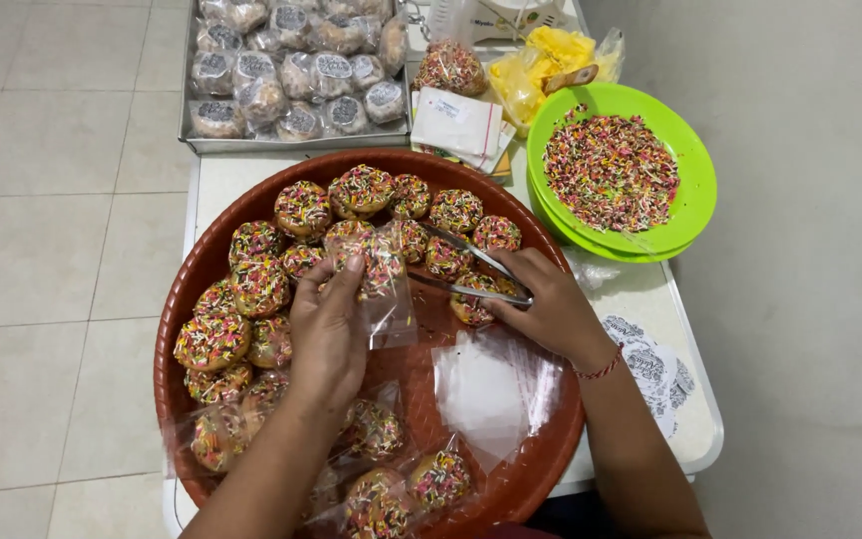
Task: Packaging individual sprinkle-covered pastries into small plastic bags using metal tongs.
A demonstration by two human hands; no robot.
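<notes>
Two hands work over one round brown tray (202,274) on a white bench (650,299). The left hand (326,329), its grip closed, pinches one clear bag (386,289) holding a sprinkled doughnut. The right hand (551,304) grips one pair of metal tongs (466,269), their tips at the bag's side. Roughly fifteen unbagged doughnuts (303,208) lie beyond; about five bagged ones sit nearer. Two stacked green plates (695,190) carry sprinkles.
</notes>
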